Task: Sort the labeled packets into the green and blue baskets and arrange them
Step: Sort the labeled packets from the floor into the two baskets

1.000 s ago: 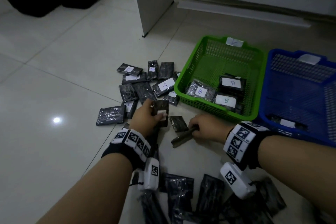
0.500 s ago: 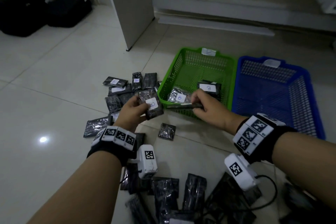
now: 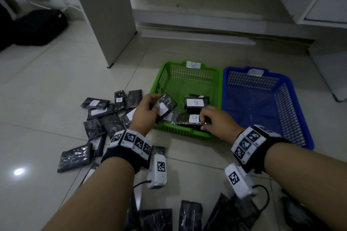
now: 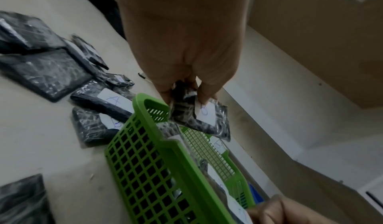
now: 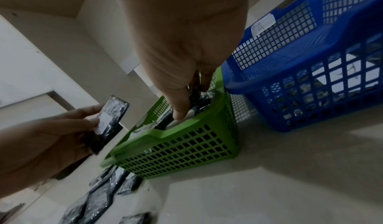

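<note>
My left hand point(image 3: 150, 107) pinches a black packet point(image 3: 166, 106) with a white label, raised over the left wall of the green basket point(image 3: 187, 132). That packet point(image 4: 204, 118) hangs just above the green basket's rim point(image 4: 157, 103) in the left wrist view. My right hand point(image 3: 212, 120) grips a packet labelled B point(image 3: 190, 119) inside the green basket, over its near wall point(image 5: 186, 144). Another B packet point(image 3: 196, 102) lies deeper in that basket. The blue basket point(image 3: 293, 88) stands right beside it, marked with an A tag point(image 5: 262, 25), with packets seen through its mesh.
Several black packets point(image 3: 105, 116) lie scattered on the tiled floor left of the green basket, and more point(image 3: 189, 215) sit near my forearms. A white cabinet leg point(image 3: 105, 15) stands behind, black bags point(image 3: 37, 26) at far left.
Both hands lifted packets off the floor and carried them forward. The right hand now lowers its B packet into the green basket; the left packet moved over that basket's left wall.
</note>
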`<state>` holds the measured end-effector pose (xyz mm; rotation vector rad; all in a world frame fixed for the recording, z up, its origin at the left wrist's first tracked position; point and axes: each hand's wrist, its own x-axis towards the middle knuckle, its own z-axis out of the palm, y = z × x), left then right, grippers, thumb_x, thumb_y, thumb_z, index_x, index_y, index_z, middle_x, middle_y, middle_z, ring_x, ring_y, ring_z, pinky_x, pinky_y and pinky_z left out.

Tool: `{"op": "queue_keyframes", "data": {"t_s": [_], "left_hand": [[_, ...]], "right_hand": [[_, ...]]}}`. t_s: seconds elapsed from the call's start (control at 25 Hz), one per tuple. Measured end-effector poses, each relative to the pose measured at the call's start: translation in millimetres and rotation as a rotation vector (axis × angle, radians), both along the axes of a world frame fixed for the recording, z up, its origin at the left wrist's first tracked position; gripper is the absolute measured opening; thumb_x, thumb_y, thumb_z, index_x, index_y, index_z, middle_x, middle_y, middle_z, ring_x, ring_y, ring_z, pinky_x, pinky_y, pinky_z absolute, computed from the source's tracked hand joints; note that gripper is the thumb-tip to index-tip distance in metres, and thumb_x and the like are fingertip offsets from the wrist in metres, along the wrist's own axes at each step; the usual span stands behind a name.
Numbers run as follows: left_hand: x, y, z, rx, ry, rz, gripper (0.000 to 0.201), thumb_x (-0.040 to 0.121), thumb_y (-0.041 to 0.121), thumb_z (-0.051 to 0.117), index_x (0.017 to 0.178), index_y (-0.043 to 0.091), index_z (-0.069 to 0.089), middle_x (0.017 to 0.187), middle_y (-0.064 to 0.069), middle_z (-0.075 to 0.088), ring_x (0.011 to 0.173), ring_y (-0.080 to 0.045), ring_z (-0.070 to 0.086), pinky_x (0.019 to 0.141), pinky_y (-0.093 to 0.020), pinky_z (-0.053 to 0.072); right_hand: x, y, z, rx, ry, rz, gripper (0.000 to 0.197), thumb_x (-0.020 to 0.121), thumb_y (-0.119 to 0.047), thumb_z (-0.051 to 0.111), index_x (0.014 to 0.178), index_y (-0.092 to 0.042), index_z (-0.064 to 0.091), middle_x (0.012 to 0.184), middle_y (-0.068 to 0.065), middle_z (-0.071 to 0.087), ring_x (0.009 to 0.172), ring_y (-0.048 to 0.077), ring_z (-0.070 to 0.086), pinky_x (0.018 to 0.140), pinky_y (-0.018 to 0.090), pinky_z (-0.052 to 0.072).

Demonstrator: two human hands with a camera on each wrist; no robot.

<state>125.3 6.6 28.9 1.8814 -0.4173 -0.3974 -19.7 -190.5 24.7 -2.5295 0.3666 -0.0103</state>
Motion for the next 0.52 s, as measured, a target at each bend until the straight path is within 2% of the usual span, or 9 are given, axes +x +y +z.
{"op": "queue_keyframes", "data": {"t_s": [0.08, 0.16, 0.24, 0.36, 0.44, 0.52], "left_hand": [[4.1, -9.5, -3.4, 0.068, -0.049, -0.084, 0.029, 0.096, 0.008, 0.046, 0.113, 0.027, 0.059, 0.111, 0.004, 0.062, 0.081, -0.004, 0.058, 0.065, -0.024, 0.049], [9.7, -15.9, -6.3, 0.162, -0.140, -0.176, 0.029, 0.095, 0.007, 0.046, 0.112, 0.025, 0.061, 0.108, 0.003, 0.063, 0.078, -0.005, 0.056, 0.060, -0.021, 0.044], [17.0, -19.2, -10.7, 0.266, -0.273, -0.288, 0.030, 0.092, 0.004, 0.049, 0.111, 0.021, 0.065, 0.105, -0.003, 0.065, 0.080, -0.012, 0.056, 0.068, -0.024, 0.046], [22.5, -19.1, -26.2, 0.458, -0.516, -0.364, 0.034, 0.085, 0.003, 0.057, 0.111, 0.022, 0.070, 0.114, -0.011, 0.058, 0.102, -0.029, 0.053, 0.095, -0.036, 0.041], [16.9, -11.7, -33.5, 0.436, -0.538, -0.326, 0.038, 0.084, 0.002, 0.057, 0.115, 0.022, 0.068, 0.122, -0.013, 0.052, 0.110, -0.033, 0.047, 0.100, -0.042, 0.039], [4.6, 2.2, -36.2, 0.303, -0.539, -0.258, 0.044, 0.083, -0.001, 0.057, 0.121, 0.020, 0.064, 0.131, -0.013, 0.045, 0.118, -0.030, 0.045, 0.102, -0.042, 0.042]], "right_hand": [[1.0, -2.7, -5.4, -0.049, 0.082, 0.030, 0.016, 0.078, -0.010, 0.073, 0.083, -0.017, 0.060, 0.096, -0.003, 0.054, 0.091, 0.015, 0.051, 0.073, 0.025, 0.038], [1.8, -4.1, -10.5, -0.087, 0.122, 0.037, 0.013, 0.081, -0.008, 0.069, 0.089, -0.016, 0.064, 0.102, 0.000, 0.058, 0.099, 0.017, 0.052, 0.077, 0.027, 0.040], [2.8, -4.7, -13.8, -0.085, 0.121, 0.023, 0.016, 0.081, -0.002, 0.065, 0.092, -0.014, 0.064, 0.105, 0.003, 0.059, 0.103, 0.020, 0.052, 0.076, 0.026, 0.038], [0.3, -1.3, -18.4, -0.053, 0.079, -0.006, 0.016, 0.082, 0.000, 0.062, 0.093, -0.010, 0.066, 0.106, 0.008, 0.056, 0.104, 0.023, 0.051, 0.080, 0.027, 0.040], [-5.4, 8.9, -21.9, -0.015, -0.055, -0.067, 0.014, 0.083, 0.000, 0.061, 0.092, -0.009, 0.068, 0.101, 0.008, 0.054, 0.100, 0.023, 0.050, 0.083, 0.029, 0.042], [-12.3, 25.2, -23.1, 0.000, -0.231, -0.092, 0.014, 0.083, -0.001, 0.061, 0.089, -0.011, 0.068, 0.093, 0.003, 0.052, 0.094, 0.018, 0.048, 0.078, 0.025, 0.038]]}}
